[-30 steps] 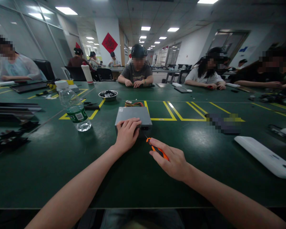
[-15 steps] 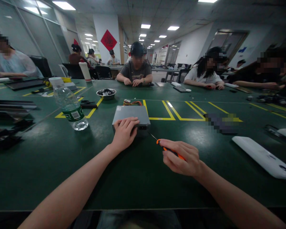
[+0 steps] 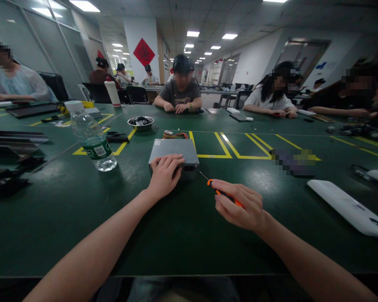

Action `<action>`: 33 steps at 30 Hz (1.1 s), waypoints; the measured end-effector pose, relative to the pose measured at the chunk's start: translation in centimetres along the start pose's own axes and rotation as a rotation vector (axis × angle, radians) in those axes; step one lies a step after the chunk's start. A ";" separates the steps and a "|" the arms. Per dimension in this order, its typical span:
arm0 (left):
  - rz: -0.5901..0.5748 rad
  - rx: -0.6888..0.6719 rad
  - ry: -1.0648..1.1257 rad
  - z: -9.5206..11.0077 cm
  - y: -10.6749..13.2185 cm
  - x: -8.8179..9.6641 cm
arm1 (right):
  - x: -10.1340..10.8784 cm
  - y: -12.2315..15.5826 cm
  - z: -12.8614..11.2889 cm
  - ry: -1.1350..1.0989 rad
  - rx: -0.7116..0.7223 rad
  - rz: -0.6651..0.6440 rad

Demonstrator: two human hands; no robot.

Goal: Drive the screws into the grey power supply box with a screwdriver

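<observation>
A grey metal computer power supply unit (image 3: pixel 173 147) lies on the green table in front of me, its bundle of coloured wires (image 3: pixel 175 135) coming out at the far side. My left hand (image 3: pixel 165 174) holds it at the near edge, fingers across the top and thumb at the front face. In my right hand (image 3: pixel 239 205) is a screwdriver (image 3: pixel 221 193) with an orange and black handle, fingers closed round it. Its thin shaft points up and left. The tip is at the unit's lower right front corner; exact contact is too small to make out.
Left of the unit stands a water bottle (image 3: pixel 97 149), with a metal bowl (image 3: pixel 140 123) of small parts behind it. Dark metal parts (image 3: pixel 15 142) lie far left. A white device (image 3: pixel 349 205) lies at the right. Several people sit around the table.
The screwdriver has shifted slightly up, and its tip has come from just below the unit's corner to the corner itself. My left hand and the unit have hardly moved.
</observation>
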State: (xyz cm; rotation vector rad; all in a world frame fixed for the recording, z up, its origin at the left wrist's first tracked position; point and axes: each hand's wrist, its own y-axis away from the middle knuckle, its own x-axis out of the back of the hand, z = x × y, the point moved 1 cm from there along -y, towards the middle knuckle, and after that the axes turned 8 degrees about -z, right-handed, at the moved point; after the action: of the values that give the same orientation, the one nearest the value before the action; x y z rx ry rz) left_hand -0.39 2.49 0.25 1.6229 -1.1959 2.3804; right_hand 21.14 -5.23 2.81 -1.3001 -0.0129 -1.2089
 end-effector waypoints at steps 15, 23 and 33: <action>-0.004 0.013 -0.002 0.0 0.0 -0.1 | -0.4 0.2 -0.2 0.011 0.034 -0.042; -0.002 0.006 0.003 0.0 0.1 -0.1 | -0.2 0.0 -0.2 -0.001 0.014 -0.010; -0.010 0.008 0.008 -0.1 0.1 -0.2 | 0.0 0.0 -0.3 -0.013 0.009 -0.004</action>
State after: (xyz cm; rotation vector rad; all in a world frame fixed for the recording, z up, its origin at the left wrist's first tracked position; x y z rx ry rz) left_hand -0.44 2.61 0.05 1.6156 -1.1764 2.3865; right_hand 21.00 -5.40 2.69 -1.3005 -0.0306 -1.2026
